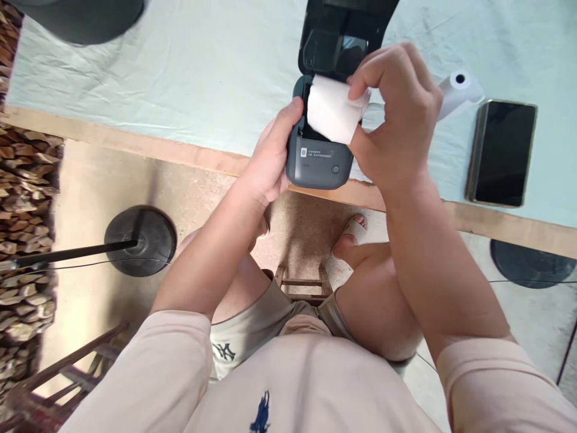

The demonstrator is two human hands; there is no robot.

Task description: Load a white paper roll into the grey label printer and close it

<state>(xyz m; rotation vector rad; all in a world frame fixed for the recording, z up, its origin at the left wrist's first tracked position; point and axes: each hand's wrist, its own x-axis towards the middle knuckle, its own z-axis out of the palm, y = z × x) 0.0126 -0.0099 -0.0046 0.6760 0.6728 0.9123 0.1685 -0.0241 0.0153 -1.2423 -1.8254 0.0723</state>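
A dark grey portable label printer (318,162) with its black lid (333,36) swung up lies in my left hand (273,147), over the table's near edge. My left thumb rests on the printer's left side; the fingers are hidden beneath it. Between the thumb and fingers of my right hand (396,114) is a white paper roll (336,111), at the printer's open compartment and partly covering it. Whether the roll sits fully inside I cannot tell. A second white paper roll (460,93) with a dark core hole lies on the cloth just beyond my right hand.
A black smartphone (502,153) lies at the right on the pale cloth (180,66). A dark round object (90,18) stands at the upper left. Below the wooden table edge (180,147) are round black stand bases (153,240), a wooden stool (58,373) and stacked firewood (27,198).
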